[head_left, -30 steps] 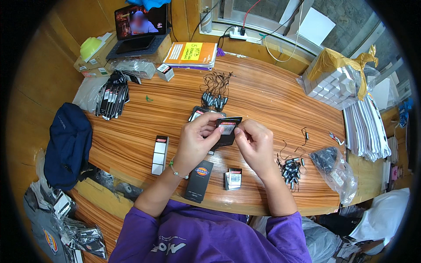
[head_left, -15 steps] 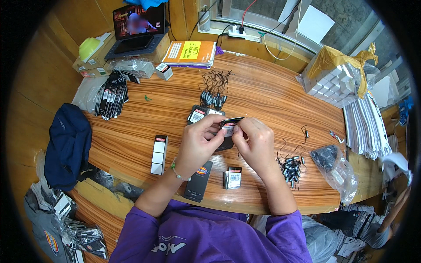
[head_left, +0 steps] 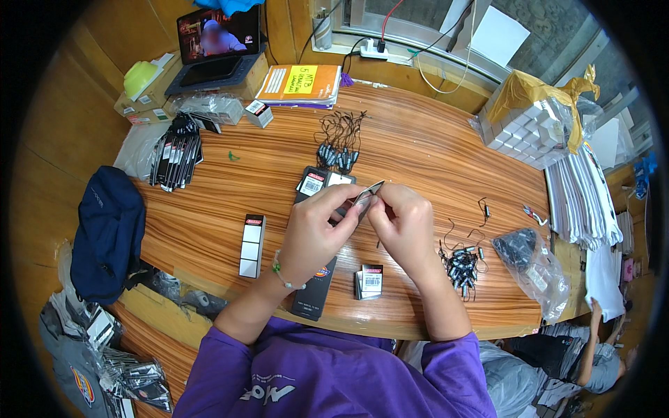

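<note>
Over the middle of the table, my left hand (head_left: 324,217) pinches a small black-and-white hang tag (head_left: 367,195), turned nearly edge-on. My right hand (head_left: 405,219) has its thumb and forefinger closed at the tag's right edge; a thin dark cord end shows below them. What else those fingertips grip is hidden. Beneath my hands lie dark tags with white stickers (head_left: 313,184), partly covered. A long black tag (head_left: 311,296) lies under my left wrist. Between my forearms sits a small stack of stickered tags (head_left: 369,281). Right of my right forearm is a heap of black cords with grey toggles (head_left: 462,270).
More corded toggles (head_left: 339,157) lie beyond my hands. A white-label strip (head_left: 252,245) is at left, near a navy pouch (head_left: 108,233). Bundled tags (head_left: 178,157), a tablet (head_left: 219,35) and notebooks (head_left: 296,85) line the back left. Right stand wrapped white boxes (head_left: 526,132) and a plastic bag (head_left: 540,279).
The hang tag has turned from facing me to nearly edge-on between my fingers. My hands have barely shifted. At far right, another person's arms and the white sheet have moved.
</note>
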The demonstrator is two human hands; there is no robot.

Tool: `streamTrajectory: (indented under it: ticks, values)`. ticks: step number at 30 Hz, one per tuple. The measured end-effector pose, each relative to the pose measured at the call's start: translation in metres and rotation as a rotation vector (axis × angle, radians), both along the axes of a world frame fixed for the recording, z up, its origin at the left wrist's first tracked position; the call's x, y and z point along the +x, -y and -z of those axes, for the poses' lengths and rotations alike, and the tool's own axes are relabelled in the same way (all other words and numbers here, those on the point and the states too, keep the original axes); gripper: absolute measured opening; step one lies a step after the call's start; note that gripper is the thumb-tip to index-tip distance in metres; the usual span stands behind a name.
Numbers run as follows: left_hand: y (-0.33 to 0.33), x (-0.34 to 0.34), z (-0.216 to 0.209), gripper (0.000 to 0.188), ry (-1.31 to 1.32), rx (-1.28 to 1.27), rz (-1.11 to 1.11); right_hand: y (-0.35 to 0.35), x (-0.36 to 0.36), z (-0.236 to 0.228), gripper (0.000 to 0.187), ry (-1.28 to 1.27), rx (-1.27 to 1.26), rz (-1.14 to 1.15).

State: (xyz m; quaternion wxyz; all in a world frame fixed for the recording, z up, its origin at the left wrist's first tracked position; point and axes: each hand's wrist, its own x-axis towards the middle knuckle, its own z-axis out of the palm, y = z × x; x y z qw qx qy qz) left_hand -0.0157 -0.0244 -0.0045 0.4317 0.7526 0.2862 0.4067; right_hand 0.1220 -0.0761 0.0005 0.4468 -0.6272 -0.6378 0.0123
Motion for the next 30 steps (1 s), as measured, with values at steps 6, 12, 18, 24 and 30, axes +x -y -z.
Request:
streamTrajectory:
  ticks: [6,12,18,24,30]
  values:
    - [0.0,0.001,0.003,0.022,-0.036,0.17,-0.026,-0.001,-0.001,0.005,0.014,-0.081,-0.042,0.028]
    - [-0.006,-0.004,-0.007,0.024,-0.085,0.319,-0.018,-0.005,0.009,0.006,0.014,-0.128,0.009,-0.073]
    - [-0.008,-0.01,-0.015,0.019,-0.122,0.323,-0.001,-0.003,0.014,0.002,0.013,-0.368,-0.006,-0.104]
    - [-0.015,-0.006,-0.013,0.023,-0.238,0.731,-0.078,-0.006,0.02,0.007,0.018,-0.964,-0.267,-0.447]
    - [-0.01,0.003,-0.005,0.027,-0.174,0.618,-0.008,-0.01,0.018,0.016,0.009,-1.375,0.017,-0.229]
